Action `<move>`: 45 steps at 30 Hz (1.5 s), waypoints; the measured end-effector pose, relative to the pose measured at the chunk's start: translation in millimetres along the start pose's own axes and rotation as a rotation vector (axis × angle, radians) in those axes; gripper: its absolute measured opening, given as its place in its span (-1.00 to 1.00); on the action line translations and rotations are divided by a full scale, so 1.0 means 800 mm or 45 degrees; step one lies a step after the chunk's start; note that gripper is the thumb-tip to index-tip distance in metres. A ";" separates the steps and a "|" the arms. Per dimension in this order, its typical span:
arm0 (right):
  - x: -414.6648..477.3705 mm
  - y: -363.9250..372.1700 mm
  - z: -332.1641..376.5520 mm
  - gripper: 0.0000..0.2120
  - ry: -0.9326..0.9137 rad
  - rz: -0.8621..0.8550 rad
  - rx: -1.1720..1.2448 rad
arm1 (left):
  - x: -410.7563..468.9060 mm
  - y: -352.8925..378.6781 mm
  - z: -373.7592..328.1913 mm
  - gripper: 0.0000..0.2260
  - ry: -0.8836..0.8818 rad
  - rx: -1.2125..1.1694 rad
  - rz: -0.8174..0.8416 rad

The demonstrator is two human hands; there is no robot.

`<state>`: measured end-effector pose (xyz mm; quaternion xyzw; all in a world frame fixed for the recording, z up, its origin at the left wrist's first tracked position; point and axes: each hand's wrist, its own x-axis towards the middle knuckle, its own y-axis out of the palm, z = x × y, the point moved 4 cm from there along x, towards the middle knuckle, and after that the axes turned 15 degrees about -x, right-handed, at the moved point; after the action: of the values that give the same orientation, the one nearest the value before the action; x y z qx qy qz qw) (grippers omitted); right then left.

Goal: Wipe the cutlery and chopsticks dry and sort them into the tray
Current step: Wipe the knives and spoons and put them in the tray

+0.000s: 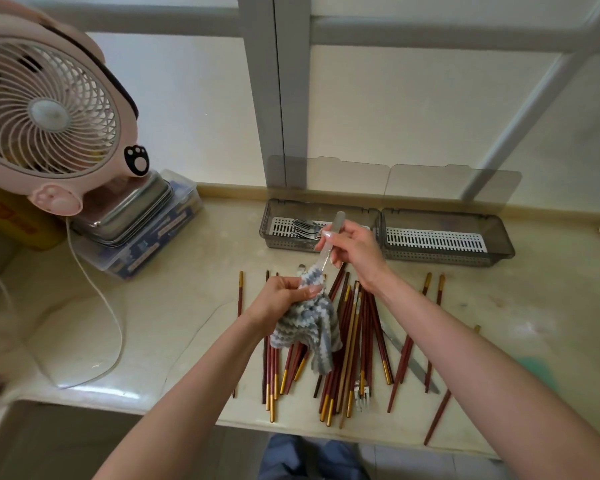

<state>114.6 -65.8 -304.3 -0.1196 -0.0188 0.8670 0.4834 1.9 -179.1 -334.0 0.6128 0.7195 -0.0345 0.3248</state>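
Nearest, along the front edge of the desk point(520, 323): a loose heap of chopsticks point(352, 341), mostly running front to back, with a fork point(361, 400) and a knife point(413, 362) lying among them, unwiped by the look of it. Just above the heap, left hand point(278, 299) clamped on a striped cloth point(309, 327), bunching it round the lower end of a piece of cutlery point(336, 221); working end hidden in the cloth, so impossible to tell fork from spoon. Right hand point(354, 251) a little farther out and higher, pinching the handle near mid-length. Long axis tilted, handle end pointing up and away toward the back edge. Straight beyond that tip, left tray point(267, 220), holding forks point(303, 227) laid along its length, left to right. Right tray point(499, 237) beside it toward the back right, showing only its white grid. Probably calls for the right hand, the nearer one, to carry the piece back and turn it crosswise to match.
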 end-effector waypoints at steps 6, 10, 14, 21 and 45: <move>0.024 -0.070 0.021 -0.92 0.052 -0.552 0.131 | -0.007 -0.021 0.009 -0.86 -0.043 -0.040 -0.113; 0.025 -0.096 0.040 -0.89 0.030 -0.512 0.245 | -0.012 -0.036 0.030 -0.80 -0.045 -0.445 -0.133; 0.004 -0.037 0.020 -0.94 0.155 -0.236 0.511 | 0.004 -0.013 0.013 -0.78 0.071 -0.674 -0.043; -0.034 0.020 -0.035 -0.90 0.511 -0.161 0.263 | 0.026 -0.002 -0.015 -0.74 0.281 -0.713 -0.149; -0.047 0.047 -0.062 -0.88 0.270 0.190 0.242 | 0.055 -0.028 -0.030 -0.75 0.107 -0.645 -0.395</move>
<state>113.6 -121.6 -351.1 -0.1653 0.1233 0.8809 0.4261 -30.5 -136.1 -345.7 0.3958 0.8031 0.1222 0.4284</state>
